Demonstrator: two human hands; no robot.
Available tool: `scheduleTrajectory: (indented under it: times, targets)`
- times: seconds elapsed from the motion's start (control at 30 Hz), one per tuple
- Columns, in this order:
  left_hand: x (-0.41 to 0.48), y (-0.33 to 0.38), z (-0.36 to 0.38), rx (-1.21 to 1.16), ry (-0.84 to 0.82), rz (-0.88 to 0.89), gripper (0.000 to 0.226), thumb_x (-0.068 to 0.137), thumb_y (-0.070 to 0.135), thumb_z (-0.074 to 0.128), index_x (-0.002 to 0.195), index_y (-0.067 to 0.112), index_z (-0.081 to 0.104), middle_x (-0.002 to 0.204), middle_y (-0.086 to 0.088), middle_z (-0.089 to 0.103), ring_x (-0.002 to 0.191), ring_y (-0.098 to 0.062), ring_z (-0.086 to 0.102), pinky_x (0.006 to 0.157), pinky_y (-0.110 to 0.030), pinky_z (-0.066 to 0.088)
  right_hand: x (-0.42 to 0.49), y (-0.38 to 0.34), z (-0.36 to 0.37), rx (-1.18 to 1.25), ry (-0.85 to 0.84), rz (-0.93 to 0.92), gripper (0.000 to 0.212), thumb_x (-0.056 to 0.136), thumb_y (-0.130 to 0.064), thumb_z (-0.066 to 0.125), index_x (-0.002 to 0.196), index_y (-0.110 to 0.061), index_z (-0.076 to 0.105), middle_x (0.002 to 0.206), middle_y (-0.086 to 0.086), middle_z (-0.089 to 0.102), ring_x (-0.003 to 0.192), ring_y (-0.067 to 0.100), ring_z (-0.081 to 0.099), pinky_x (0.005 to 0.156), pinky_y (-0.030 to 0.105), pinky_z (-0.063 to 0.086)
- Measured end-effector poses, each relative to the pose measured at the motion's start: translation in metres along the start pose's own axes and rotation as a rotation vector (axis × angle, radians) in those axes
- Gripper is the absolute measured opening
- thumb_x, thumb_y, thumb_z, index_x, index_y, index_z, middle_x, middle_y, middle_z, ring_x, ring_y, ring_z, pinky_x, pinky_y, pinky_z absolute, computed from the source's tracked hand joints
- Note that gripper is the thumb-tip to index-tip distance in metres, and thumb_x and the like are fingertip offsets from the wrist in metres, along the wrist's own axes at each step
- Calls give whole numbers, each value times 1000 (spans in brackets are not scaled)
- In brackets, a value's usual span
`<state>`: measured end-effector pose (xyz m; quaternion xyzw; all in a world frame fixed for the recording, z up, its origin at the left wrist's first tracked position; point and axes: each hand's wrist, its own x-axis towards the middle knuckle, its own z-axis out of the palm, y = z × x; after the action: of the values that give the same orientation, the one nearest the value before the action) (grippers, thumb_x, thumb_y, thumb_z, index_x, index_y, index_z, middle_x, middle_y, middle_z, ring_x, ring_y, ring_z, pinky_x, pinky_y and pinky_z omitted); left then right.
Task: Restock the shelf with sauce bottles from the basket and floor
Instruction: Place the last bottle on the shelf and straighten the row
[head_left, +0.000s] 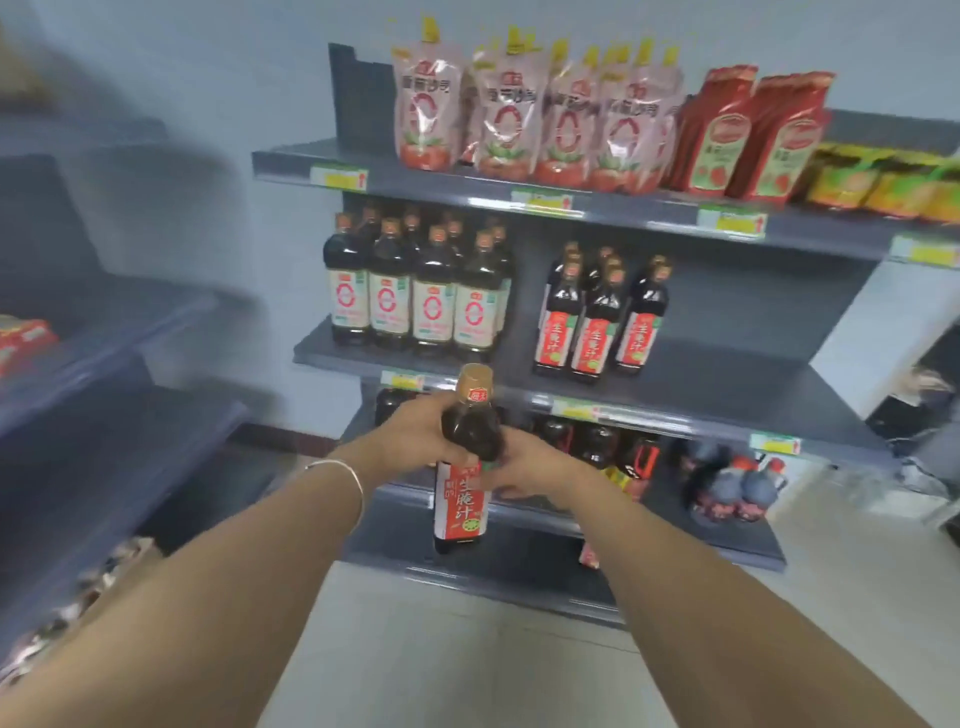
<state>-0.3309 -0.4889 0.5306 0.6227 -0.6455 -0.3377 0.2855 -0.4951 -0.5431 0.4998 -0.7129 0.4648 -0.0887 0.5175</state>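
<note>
Both hands clasp one upright dark glass sauce bottle with red label (464, 467): left hand (415, 434) around its shoulder, right hand (524, 470) just below.

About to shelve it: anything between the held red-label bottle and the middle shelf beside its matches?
Nothing visible does. The left hand and right hand grip the red-label sauce bottle in open air before the shelving, and the middle shelf shows free surface right of the matching bottles.

Left forearm (208, 571) bare, right forearm (701, 571) bare too, and there's a thin silver bangle (349, 470) ringing the left wrist, plain, smooth, gleaming pale.
</note>
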Motion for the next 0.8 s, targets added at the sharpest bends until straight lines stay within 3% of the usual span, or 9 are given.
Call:
scheduleTrajectory:
  times: [0.1,0.17,0.3,0.4,0.57,0.67,0.8]
  targets:
    - [44,58,49,7,-104,91,56,67,3,79,117,14,56,109,-1,65,104,-16,60,92,-27,46,-32,38,-69,116,127,35,49,75,-4,75,117,-20,55,114,2,65,107,21,63,92,41,54]
    - [71,89,75,45,-163,146,58,70,6,78,122,17,52,111,3,61,103,-11,56,92,-25,43,-45,59,-106,144,206,48,50,72,-5,77,115,-19,57,113,3,67,106,23,64,96,47,52]
    - [124,127,111,119,-217,210,66,76,15,75,133,16,41,122,1,57,113,-15,53,94,-25,41,-51,86,-166,174,307,34,42,76,-1,74,109,-19,56,96,-4,64,85,12,63,85,35,53]
    - [165,142,124,92,-186,239,65,79,18,73,135,17,39,116,8,54,110,-10,50,95,-24,40,-37,98,-207,184,394,46,40,76,-2,74,107,-19,56,94,-7,62,85,10,63,79,31,56]
    - [256,148,121,44,-133,253,56,83,16,68,133,17,42,115,-4,56,99,-17,56,86,-24,44,10,110,-271,246,546,73,38,74,3,75,101,-16,57,101,4,65,98,26,66,91,47,54]
    - [302,146,118,69,-42,224,41,90,12,58,129,12,48,111,-7,57,97,-14,51,81,-17,39,41,112,-304,297,635,105,44,75,5,73,113,-6,55,112,11,65,107,30,64,90,43,54]
    - [346,136,127,140,-10,170,34,92,11,54,126,12,51,120,-10,60,104,-20,57,87,-26,44,86,120,-335,272,677,150,46,75,-1,75,115,-11,55,112,4,64,108,25,63,93,39,54]
